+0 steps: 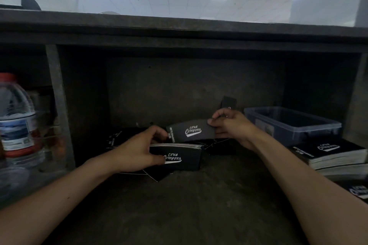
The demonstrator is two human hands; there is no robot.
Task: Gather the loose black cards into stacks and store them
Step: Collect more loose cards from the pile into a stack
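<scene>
— Well, can you read the print?
— Yes, I read "CLUB Camping" in white script on the single card (pixel 191 131) and on the stack (pixel 179 158).
— Where are you working?
— On a dark, worn shelf (pixel 199 205) under a thick counter, with white ceiling panels and lit lamps beyond.
— And the hands?
— My left hand (pixel 137 151) grips the stack over the loose cards (pixel 119 137). My right hand (pixel 229 125) pinches the single card's right end, just behind the stack. Both run long axis left to right, script upright to me. A clear bin (pixel 292 123) sits right, more stacks (pixel 328 153) nearer, and a water bottle (pixel 18 121) left.
</scene>
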